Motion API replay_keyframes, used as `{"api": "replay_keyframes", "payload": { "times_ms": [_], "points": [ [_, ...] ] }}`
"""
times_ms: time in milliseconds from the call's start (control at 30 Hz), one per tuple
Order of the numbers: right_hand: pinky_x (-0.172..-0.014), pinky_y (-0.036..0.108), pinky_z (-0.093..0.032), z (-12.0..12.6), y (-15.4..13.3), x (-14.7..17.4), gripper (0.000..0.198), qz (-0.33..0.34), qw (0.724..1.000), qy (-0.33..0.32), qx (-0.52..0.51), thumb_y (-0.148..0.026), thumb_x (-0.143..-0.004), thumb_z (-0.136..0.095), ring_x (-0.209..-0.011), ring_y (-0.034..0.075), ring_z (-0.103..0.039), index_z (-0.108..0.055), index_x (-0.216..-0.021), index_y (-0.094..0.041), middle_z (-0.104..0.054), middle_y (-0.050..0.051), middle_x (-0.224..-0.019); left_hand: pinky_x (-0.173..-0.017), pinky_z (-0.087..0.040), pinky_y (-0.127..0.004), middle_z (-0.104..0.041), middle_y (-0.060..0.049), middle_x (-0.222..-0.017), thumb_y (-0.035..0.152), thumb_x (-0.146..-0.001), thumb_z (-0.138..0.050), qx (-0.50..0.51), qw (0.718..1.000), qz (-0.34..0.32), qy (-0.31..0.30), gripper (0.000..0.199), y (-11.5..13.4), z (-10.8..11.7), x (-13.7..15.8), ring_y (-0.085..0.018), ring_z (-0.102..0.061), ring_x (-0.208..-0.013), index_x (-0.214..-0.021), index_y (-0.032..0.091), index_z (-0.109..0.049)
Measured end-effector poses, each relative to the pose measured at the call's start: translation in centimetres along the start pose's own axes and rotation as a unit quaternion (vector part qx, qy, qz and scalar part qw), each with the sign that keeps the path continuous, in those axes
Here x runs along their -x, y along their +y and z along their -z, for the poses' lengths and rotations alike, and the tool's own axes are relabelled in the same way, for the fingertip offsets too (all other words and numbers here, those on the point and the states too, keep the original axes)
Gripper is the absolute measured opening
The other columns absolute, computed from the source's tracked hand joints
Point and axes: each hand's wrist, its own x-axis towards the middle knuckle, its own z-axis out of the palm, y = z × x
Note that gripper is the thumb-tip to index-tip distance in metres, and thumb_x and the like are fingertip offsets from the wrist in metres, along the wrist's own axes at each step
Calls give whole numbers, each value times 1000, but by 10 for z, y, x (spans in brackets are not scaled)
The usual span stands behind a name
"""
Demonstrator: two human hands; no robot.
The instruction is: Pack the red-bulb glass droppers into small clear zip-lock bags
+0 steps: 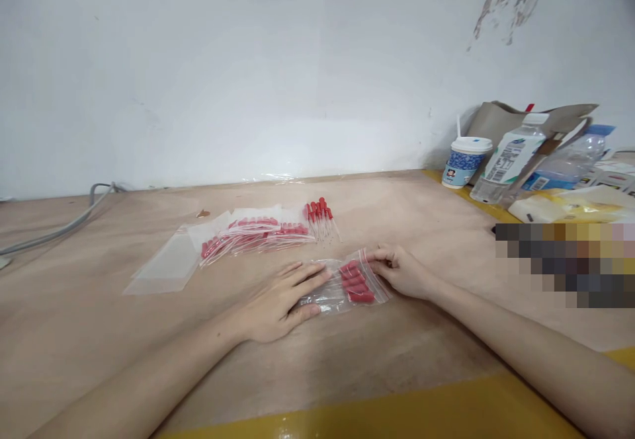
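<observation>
A clear zip bag [327,301] lies on the table in front of me, with several red rubbery pieces [356,281] in a row inside it, near its zip end. My left hand [278,303] rests flat with fingers spread, its fingertips on the bag's left part. At the zip end, my right hand [404,272] pinches the bag's upper right edge between thumb and fingers. Beyond my hands is an overlapping stack of filled zip bags [258,234] with similar red pieces. Several thin, clear-stemmed droppers with red tops [320,213] lie loose to the right of that stack.
Flat translucent bags [166,264] lie to the left. A grey cable [64,231] runs along the left side. At the back right stand a paper cup [464,161], a leaning plastic bottle [510,158] and a grey bag [489,121]. A wall [248,82] closes off the back.
</observation>
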Motion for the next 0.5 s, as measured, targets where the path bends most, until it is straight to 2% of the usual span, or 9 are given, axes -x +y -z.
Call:
{"api": "replay_keyframes", "payload": {
  "times_ms": [67, 133, 200, 267, 333, 400, 500],
  "points": [
    [-78, 29, -46, 3, -3, 0, 21, 10, 999, -26, 20, -29, -80, -48, -82, 16, -58, -67, -81, -18, -66, 4, -84, -107, -23, -44, -24, -3, -145, 39, -93, -36, 0, 1000, 1, -3, 50, 0, 0, 0, -23, -24, -132, -140, 29, -21],
    [-62, 24, -48, 7, -4, 0, 22, -66, 997, -25, -18, -32, -81, -47, -65, 12, -57, -63, -85, -18, -63, 2, -73, -107, -23, -43, -23, -3, -146, 39, -93, -35, 1, 1000, 3, -7, 49, 1, 1, 1, -23, -23, -132, -140, 29, -22],
    [-40, 19, -39, 8, -5, 1, 24, -173, 982, 20, -74, -37, -83, -45, -44, 7, -47, -57, -92, -18, -60, -1, -66, -108, -22, -44, -23, -3, -146, 39, -93, -35, 3, 1000, 3, -9, 49, 1, 1, 0, -23, -23, -132, -139, 29, -22],
    [-31, 18, -30, 7, -7, 1, 30, -232, 965, 49, -114, -42, -81, -48, -35, 5, -40, -53, -97, -18, -61, -2, -68, -108, -21, -43, -23, -3, -146, 38, -93, -36, 7, 1000, 1, -9, 49, 1, 1, 0, -23, -23, -132, -139, 30, -22],
    [-36, 18, -36, 2, -9, 1, 34, -225, 963, 16, -150, -43, -75, -58, -41, 6, -49, -54, -95, -16, -64, 1, -73, -108, -20, -44, -23, -2, -146, 38, -93, -37, 11, 1000, -6, -5, 49, 0, 0, -1, -23, -23, -132, -139, 30, -22],
    [-48, 20, -45, -4, -12, 1, 31, -204, 962, -26, -182, -39, -67, -66, -53, 9, -57, -59, -83, -14, -65, 2, -71, -107, -22, -45, -23, -2, -146, 37, -93, -38, 20, 1000, -7, 2, 49, 0, -1, 0, -23, -24, -132, -139, 31, -23],
    [-51, 21, -46, -6, -15, 2, 21, -207, 955, -24, -212, -33, -67, -68, -50, 10, -56, -59, -71, -14, -61, -1, -56, -106, -27, -44, -20, -2, -147, 36, -92, -39, 46, 999, 0, 24, 48, 1, -1, 1, -24, -23, -133, -138, 31, -25]
  ]
}}
